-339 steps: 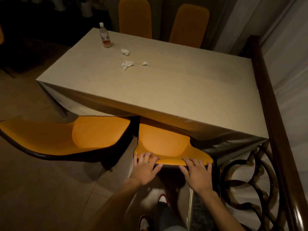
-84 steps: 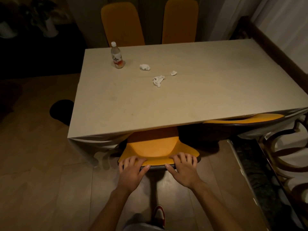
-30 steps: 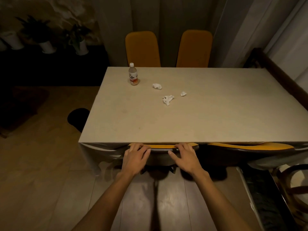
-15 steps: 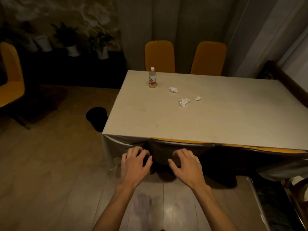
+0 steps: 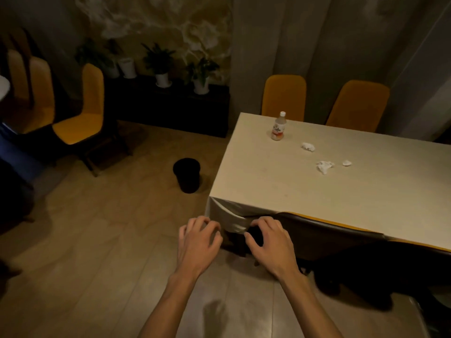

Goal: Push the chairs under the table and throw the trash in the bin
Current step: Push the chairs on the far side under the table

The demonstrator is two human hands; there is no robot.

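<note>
Left hand [image 5: 199, 240] and right hand [image 5: 268, 242]: both palm-down, fingers loosely spread and slightly curled, holding nothing, hovering just off the near left corner of the table [image 5: 305, 189]. Whether either fingertip touches the hanging tablecloth [image 5: 229, 219] cannot be told.

At 3 o'clock from the right hand, the near chair [image 5: 324, 231] sits with its dark back against the table edge and an orange strip showing along the top; a second near chair [image 5: 419, 247] lies beyond it, also tucked in. Two far chairs [image 5: 284, 96] stand against the opposite edge at 1 o'clock.

Trash remains on the tabletop at 1 to 2 o'clock: a bottle [image 5: 278, 128], upright, and three crumpled tissues [image 5: 308, 146], [image 5: 324, 165], [image 5: 347, 163], near each other but apart.

The bin [image 5: 186, 174] stands on the floor at 12 o'clock from the left hand, just beside the table's left side.

Handling assessment: the tissues are judged very light and soft; pinch or gather them in one palm. The bottle appears light plastic, smooth; grasp around the body.
</note>
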